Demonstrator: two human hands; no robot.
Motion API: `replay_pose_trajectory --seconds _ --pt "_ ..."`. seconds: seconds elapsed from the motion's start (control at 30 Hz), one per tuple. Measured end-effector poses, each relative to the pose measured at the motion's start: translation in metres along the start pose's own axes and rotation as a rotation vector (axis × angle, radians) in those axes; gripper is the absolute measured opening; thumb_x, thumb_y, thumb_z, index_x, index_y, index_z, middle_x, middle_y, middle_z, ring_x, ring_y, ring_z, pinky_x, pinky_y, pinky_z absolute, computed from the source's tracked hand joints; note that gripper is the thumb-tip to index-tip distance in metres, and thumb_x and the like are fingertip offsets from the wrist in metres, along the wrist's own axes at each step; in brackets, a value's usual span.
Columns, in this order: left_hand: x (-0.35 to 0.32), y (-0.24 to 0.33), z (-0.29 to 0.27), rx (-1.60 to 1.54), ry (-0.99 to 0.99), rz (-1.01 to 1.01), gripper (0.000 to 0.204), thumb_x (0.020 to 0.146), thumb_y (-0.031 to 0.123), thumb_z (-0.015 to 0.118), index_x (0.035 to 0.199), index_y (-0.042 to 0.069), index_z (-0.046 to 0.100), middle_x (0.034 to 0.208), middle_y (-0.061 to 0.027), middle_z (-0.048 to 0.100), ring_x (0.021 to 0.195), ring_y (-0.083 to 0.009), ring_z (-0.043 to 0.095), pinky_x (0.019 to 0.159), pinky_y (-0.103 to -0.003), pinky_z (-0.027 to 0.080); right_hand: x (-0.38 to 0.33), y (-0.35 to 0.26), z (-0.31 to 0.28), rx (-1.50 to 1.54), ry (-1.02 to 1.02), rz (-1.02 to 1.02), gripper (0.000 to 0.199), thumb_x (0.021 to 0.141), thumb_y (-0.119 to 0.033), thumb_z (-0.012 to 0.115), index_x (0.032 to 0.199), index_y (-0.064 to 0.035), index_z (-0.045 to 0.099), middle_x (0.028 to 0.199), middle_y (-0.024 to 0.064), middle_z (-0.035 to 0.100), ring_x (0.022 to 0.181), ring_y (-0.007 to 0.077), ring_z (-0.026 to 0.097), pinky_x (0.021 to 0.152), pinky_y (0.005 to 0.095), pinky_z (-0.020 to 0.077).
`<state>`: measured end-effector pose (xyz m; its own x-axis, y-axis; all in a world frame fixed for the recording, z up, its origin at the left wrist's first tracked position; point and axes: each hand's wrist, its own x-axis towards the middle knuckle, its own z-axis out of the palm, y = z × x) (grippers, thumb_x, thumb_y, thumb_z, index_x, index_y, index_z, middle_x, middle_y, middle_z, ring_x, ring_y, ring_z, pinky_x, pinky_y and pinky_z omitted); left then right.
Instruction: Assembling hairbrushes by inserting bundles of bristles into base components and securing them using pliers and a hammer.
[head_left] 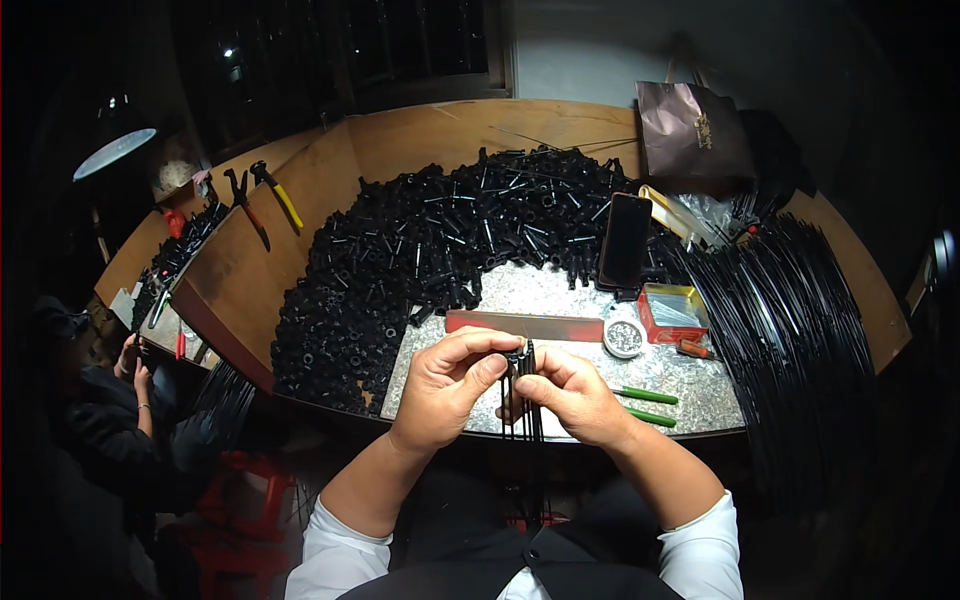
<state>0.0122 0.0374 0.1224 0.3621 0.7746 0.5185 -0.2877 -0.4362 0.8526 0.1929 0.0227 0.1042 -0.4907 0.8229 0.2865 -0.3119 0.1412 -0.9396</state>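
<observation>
In front of my chest, over the near edge of the metal-topped work surface (408,372), both hands are close together. My left hand (448,385) is closed, its thumb and fingers pinching the top end of a small bunch of thin black rods (533,425), which look like umbrella ribs. Gripping the same bunch from the other side is my right hand (575,398), thumb laid across the rods. They hang down past the table edge. What sits right between my fingertips is small and partly hidden. Green-handled pliers (648,395) lie beside my right hand.
A heap of black tubular parts (480,215) curves around the work surface. A red-edged bar (525,326), round tub of silvery bits (624,338), red-yellow box (673,312) and phone (625,240) lie beyond my hands. Long black rods (790,330) drape at right. A co-worker's hands (133,362) show left.
</observation>
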Motion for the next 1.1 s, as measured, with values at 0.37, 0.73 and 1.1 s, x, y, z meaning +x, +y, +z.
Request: replay_pose_trajectory --seconds 0.37,0.73,1.1 --pt "-0.002 -0.014 0.003 -0.277 0.033 0.039 0.018 0.086 -0.004 0.058 0.102 0.000 0.063 0.108 -0.0110 0.061 0.101 -0.0171 0.058 0.092 -0.029 0.046 0.003 -0.002 -0.003 0.052 -0.094 0.010 0.022 0.095 -0.021 0.052 0.102 0.0001 0.054 0.088 0.0074 0.060 0.082 0.0161 0.060 0.076 0.0317 0.0499" --pt "-0.005 -0.012 0.007 -0.286 0.102 0.032 0.018 0.085 -0.004 0.059 0.102 0.000 0.063 0.107 -0.0118 0.061 0.103 -0.0181 0.058 0.093 -0.031 0.045 0.004 0.002 -0.006 0.015 -0.092 0.037 0.021 0.095 -0.018 0.051 0.107 -0.0002 0.053 0.089 0.0073 0.061 0.082 0.0151 0.060 0.076 0.0315 0.0499" --pt "-0.003 -0.010 0.004 -0.233 0.031 0.078 0.017 0.085 -0.004 0.060 0.101 0.000 0.064 0.108 -0.0124 0.061 0.101 -0.0173 0.058 0.091 -0.030 0.046 0.005 0.000 -0.004 0.083 -0.119 0.031 0.018 0.096 -0.021 0.050 0.094 -0.0022 0.052 0.084 0.0034 0.056 0.075 0.0111 0.056 0.071 0.0271 0.0482"
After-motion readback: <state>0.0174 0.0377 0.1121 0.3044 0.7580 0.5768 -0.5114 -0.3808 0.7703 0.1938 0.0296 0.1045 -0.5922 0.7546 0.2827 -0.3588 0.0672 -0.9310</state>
